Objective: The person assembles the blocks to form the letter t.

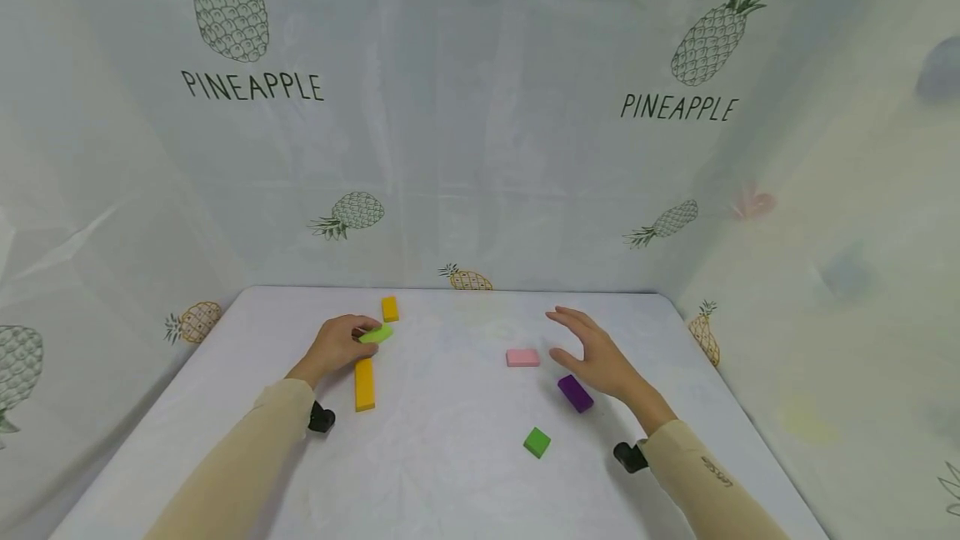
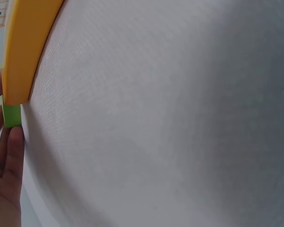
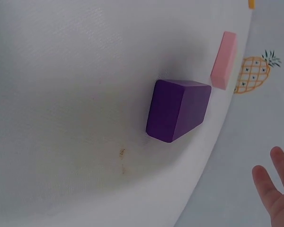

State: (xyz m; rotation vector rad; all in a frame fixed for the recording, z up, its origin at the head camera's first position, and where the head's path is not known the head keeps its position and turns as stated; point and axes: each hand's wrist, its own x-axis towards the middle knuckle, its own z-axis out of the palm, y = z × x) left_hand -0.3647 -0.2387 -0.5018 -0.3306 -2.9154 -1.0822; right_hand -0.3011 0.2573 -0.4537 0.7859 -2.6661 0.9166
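On the left of the table, my left hand [image 1: 341, 343] pinches a light green block [image 1: 377, 334] between thumb and fingers. In the left wrist view the green block [image 2: 11, 115] shows partly behind a long yellow-orange block [image 2: 28, 52]. That long block [image 1: 364, 384] lies just in front of the hand, and a smaller yellow-orange block [image 1: 390, 308] sits beyond it. My right hand [image 1: 603, 362] hovers over the right side with fingers spread, holding nothing. Below it lies a purple block [image 1: 575, 393]; a pink block [image 1: 522, 357] rests to its left.
A green cube [image 1: 537, 442] lies nearer the front, right of the middle. The white table [image 1: 450, 473] is bordered at the back and sides by pineapple-printed curtains [image 1: 465, 132]. Black wrist cameras [image 1: 630, 457] hang below both sleeves.
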